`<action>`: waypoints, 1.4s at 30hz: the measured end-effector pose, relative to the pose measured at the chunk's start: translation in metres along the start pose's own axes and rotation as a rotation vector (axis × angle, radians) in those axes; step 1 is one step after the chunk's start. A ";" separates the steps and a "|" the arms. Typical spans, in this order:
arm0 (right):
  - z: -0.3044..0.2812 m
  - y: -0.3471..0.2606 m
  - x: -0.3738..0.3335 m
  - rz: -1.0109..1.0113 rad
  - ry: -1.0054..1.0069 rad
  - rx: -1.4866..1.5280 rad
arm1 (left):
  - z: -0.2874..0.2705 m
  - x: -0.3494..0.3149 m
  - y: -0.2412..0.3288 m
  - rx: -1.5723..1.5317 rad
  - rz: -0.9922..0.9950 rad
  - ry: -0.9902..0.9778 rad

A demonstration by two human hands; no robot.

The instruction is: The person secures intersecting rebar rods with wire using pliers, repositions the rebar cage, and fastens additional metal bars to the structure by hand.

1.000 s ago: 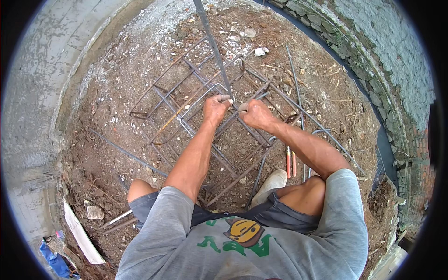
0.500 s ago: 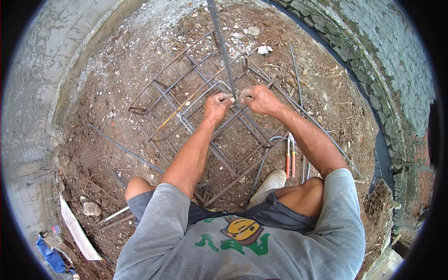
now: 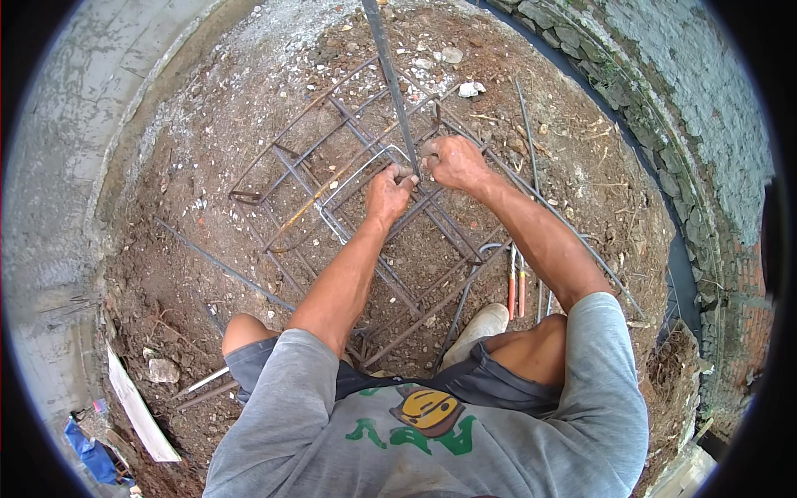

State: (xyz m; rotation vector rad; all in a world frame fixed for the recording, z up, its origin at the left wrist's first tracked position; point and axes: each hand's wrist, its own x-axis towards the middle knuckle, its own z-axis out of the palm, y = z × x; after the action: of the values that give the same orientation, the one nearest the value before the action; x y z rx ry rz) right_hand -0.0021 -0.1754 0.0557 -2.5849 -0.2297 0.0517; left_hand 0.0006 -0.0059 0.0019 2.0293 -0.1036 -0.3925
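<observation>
An upright steel reinforcing bar (image 3: 390, 75) rises, slightly tilted, from a grid of crossed and bent rebar (image 3: 292, 170) on the soil. Close against the left side of its lower end, my left hand (image 3: 388, 197) is closed, thumb and fingers pinched together. Just right of the same bar, my right hand (image 3: 456, 163) is closed with curled fingers. Whatever either hand pinches is too small or hidden to make out. A pale square rebar stirrup (image 3: 357, 176) lies on the grid beside my left hand.
Pincers with orange handles (image 3: 516, 282) lie by my shoe (image 3: 477, 332). Loose rods rest at the right (image 3: 531, 149) and left (image 3: 220, 264). A white stone (image 3: 471, 89) sits beyond the grid. A concrete edge bounds the left, a stone wall (image 3: 664, 149) the right.
My right hand has shifted slightly up and away from the joint. The upright bar's top leans a little farther left. My left hand stays at the bar's lower end.
</observation>
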 end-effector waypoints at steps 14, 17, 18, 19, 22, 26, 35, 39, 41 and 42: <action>-0.016 -0.022 -0.006 0.350 -0.235 -0.327 | -0.006 0.000 -0.001 -0.110 -0.021 -0.097; -0.015 -0.023 -0.019 0.207 -0.237 -0.417 | -0.004 -0.003 0.000 -0.043 0.047 -0.022; -0.015 -0.023 -0.023 0.218 -0.243 -0.418 | -0.003 -0.002 0.001 -0.056 0.037 -0.032; -0.015 -0.025 -0.028 0.158 -0.257 -0.448 | -0.003 -0.003 0.001 -0.066 0.027 -0.043; -0.015 -0.033 -0.046 0.065 -0.263 -0.473 | -0.003 -0.003 0.003 -0.068 0.011 -0.041; -0.016 -0.044 -0.059 -0.042 -0.377 -0.373 | -0.002 -0.003 0.003 -0.050 0.018 -0.029; -0.045 -0.009 -0.076 0.317 -0.506 0.428 | 0.001 0.002 -0.007 -0.009 0.065 -0.020; -0.071 0.052 -0.146 0.652 0.174 0.447 | 0.003 0.002 -0.011 -0.044 0.101 0.014; -0.044 0.061 -0.195 0.763 -0.049 -0.053 | 0.003 0.002 -0.012 -0.090 0.100 -0.005; -0.019 0.058 -0.222 0.826 -0.175 -0.141 | 0.003 0.002 -0.012 -0.088 0.101 -0.009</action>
State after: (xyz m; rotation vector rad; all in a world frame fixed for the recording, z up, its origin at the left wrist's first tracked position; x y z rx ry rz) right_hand -0.2101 -0.2721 0.0400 -2.6316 0.8049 0.5726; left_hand 0.0001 -0.0035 -0.0100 1.9269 -0.1905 -0.3368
